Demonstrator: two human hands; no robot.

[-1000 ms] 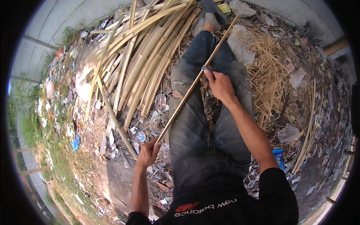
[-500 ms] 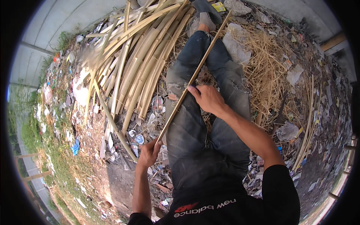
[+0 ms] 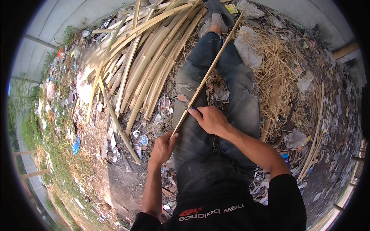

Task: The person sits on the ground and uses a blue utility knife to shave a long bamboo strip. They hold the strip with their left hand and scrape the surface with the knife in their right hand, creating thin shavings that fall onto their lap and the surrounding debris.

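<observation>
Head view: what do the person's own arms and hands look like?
The left sleeve and right sleeve are short and black, the forearms bare. The left hand and right hand are gloveless, with no watch or band visible.

The stick (image 3: 216, 61) slants across the legs (image 3: 192, 127), its near end in the left hand (image 3: 161, 150), its far end right of the shoes (image 3: 216, 21) and near the stone (image 3: 249, 9). The right hand (image 3: 211, 120) is on it farther along, above the left thigh. Left of the legs lies the bamboo pile (image 3: 154, 65), with grass (image 3: 32, 129) farther left; right of them lies straw (image 3: 283, 73), then loose strips (image 3: 314, 133)
</observation>
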